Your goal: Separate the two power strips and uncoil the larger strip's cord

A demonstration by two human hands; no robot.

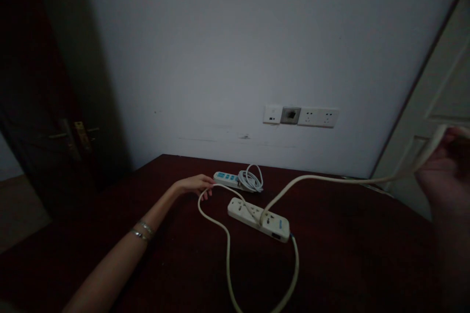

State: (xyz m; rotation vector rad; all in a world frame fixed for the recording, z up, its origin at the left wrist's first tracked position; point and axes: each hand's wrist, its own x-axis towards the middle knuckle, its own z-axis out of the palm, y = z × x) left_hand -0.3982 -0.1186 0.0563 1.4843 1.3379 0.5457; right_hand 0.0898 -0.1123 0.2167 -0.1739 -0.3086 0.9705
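Note:
A white power strip (270, 225) lies at a slant on the dark red tabletop. Its cream power cord (227, 239) leaves the right end, loops toward the near edge and curls back past my left hand (198, 185), whose fingers are closed on it. From there the cord crosses over the strip and rises to the right. At the right edge, blurred and partly cut off, my right hand (446, 161) is raised and grips the cord's far stretch. Just beyond my left fingertips sits a second power strip (228, 179) with blue sockets and a coiled white cable (250, 181).
The dark red table (176, 264) meets a pale wall (205, 58). Wall sockets (317, 117) and a grey network outlet (291, 115) are above its far edge. A dark door with a brass handle (82, 134) stands left, a pale panelled door (448, 83) right.

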